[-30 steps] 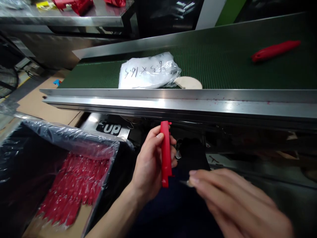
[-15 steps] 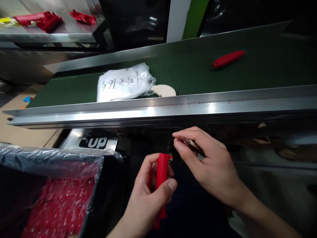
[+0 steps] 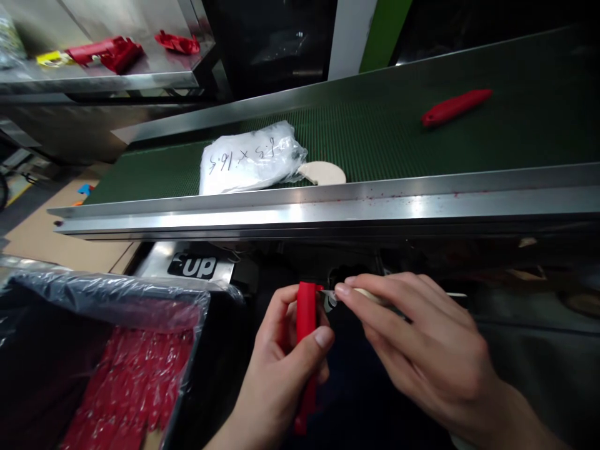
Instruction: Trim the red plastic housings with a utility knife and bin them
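Upright between the thumb and fingers of my left hand point(image 3: 285, 362) is a long red plastic part point(image 3: 307, 312). My right hand point(image 3: 422, 337) is closed around a thin knife point(image 3: 370, 296) with a pale handle, held much like a pen. The small pointed blade reaches left to a little red nub near the top right edge of the part; whether it touches cannot be made out. Another red plastic part point(image 3: 457, 107) of long, tapered shape lies on the green conveyor belt point(image 3: 375, 134), beyond my hands.
On the belt lie a plastic-wrapped white packet point(image 3: 250, 159) with handwriting and a flat cream disc point(image 3: 324, 173). A metal rail point(image 3: 281, 215) edges the belt. At lower left stands a plastic-lined bin point(image 3: 201, 350) of red parts. Red pieces point(image 3: 177, 43) rest on a metal table.
My right hand has turned and brought the knife's tip to the top of the red part. The view has shifted, so the belt and bin appear further right.
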The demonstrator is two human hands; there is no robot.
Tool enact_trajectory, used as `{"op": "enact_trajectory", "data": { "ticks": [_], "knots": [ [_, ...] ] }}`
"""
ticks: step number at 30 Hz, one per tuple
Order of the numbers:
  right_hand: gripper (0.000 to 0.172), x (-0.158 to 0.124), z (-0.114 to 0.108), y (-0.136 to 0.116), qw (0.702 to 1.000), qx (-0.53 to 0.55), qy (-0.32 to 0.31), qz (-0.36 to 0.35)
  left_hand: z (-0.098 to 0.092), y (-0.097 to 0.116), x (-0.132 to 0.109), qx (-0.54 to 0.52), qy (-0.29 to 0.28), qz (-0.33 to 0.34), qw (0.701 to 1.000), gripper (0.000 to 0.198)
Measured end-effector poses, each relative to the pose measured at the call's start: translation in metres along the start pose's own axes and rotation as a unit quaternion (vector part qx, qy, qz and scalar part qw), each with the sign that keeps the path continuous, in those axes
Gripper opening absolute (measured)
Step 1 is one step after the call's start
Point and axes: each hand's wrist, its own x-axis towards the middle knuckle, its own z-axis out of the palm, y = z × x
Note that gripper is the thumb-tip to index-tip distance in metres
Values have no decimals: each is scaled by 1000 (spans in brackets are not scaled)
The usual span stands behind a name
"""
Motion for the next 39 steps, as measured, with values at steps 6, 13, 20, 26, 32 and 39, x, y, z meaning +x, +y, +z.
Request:
{"op": "enact_trajectory", "data": {
  "ticks": [6,13,20,26,32,39],
  "knots": [
    [45,-3,1,4,1000,-13,-10,-13,-1,1,0,48,13,-4,999,36],
    [43,-3,4,6,999,-36,2,-12,-3,-1,1,39,3,-12,999,35],
    [43,-4,1,1,999,39,25,23,-6,-3,1,-46,-50,-18,998,23],
    [42,-5,7,-6,996,83,18,32,-9,-3,1,-157,-127,-51,978,21],
    [41,-3,9,-7,996,85,22,28,-12,-3,-1,-192,-168,-71,964,25],
    [42,-6,10,-1,995,65,49,55,-14,-2,-5,-211,-206,-97,951,26]
  ]
}}
